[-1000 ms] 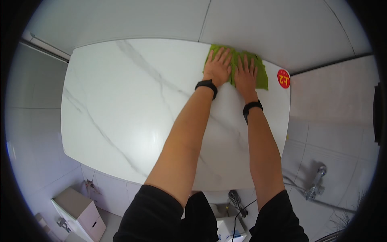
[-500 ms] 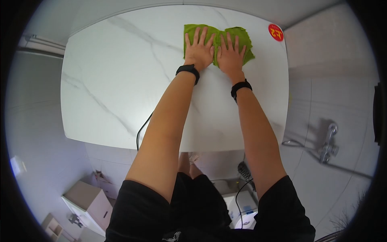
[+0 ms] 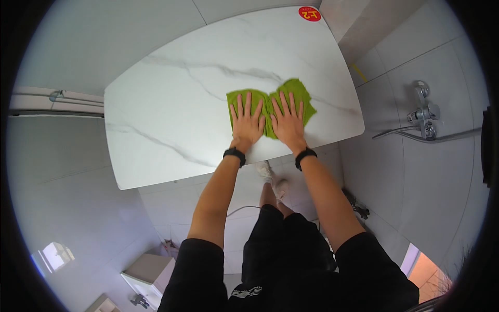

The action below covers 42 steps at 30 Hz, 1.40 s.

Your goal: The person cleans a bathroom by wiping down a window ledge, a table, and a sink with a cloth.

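Observation:
A green cloth lies spread on a white marble-patterned tabletop, near its front edge. My left hand rests flat on the cloth's left half, fingers spread. On the right half lies my right hand, also flat with its fingers apart. The cloth bunches into a ridge between the two hands. Each wrist wears a black band.
A red round sticker marks the tabletop's far right corner. A chrome shower mixer with a hose is fixed to the tiled wall at right. A small cabinet stands at lower left, and a metal rail runs along the left wall.
Both hands and the cloth have slid from the far side of the tabletop toward its front edge. The view has turned and shifted, so the tabletop appears tilted.

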Tool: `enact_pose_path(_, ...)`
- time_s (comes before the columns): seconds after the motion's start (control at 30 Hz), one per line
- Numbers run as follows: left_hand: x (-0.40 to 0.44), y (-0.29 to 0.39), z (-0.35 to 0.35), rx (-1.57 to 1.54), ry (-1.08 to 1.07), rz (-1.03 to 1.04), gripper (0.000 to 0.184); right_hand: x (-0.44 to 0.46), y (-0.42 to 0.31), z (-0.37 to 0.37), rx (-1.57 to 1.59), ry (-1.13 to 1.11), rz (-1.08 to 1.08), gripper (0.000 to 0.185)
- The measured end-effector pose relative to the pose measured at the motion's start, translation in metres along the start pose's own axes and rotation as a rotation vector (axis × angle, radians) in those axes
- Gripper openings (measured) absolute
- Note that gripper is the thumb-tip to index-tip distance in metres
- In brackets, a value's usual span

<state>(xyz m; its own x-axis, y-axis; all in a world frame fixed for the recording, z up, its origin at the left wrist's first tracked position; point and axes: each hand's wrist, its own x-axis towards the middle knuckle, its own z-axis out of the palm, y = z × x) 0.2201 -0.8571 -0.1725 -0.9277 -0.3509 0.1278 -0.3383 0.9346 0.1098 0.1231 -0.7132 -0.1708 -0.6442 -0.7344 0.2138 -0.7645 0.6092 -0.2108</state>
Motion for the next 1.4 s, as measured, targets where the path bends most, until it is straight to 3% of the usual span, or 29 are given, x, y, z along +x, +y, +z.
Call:
enact_pose_path(0.2, -0.08, -0.027, -0.028, -0.076, -0.013, 0.018, 0.059, -0.065, -0.031, -0.019, 0.053, -0.143, -0.024, 0.07)
enact_pose_path(0.3, -0.113, -0.045, -0.039, -0.066, 0.001, -0.064, 0.06, -0.06, -0.05, -0.037, 0.091, -0.267, -0.016, 0.072)
enact_pose_path(0.43, -0.11, -0.065, -0.039, -0.074, 0.004, -0.179, 0.06, -0.026, -0.067, -0.018, 0.121, -0.231, -0.027, 0.072)
enact_pose_path(0.6, -0.067, -0.11, -0.04, -0.089, -0.061, -0.301, 0.058, 0.02, -0.091, 0.01, -0.031, -0.177, 0.033, 0.068)
enact_pose_path(0.97, 0.019, -0.178, -0.049, -0.01, 0.004, -0.269, 0.06, 0.145, -0.128, 0.041, -0.012, -0.08, -0.027, 0.063)
enact_pose_path(1.4, 0.178, -0.281, -0.041, 0.005, 0.024, -0.204, 0.059, 0.305, -0.162, 0.078, -0.064, -0.039, 0.01, 0.058)
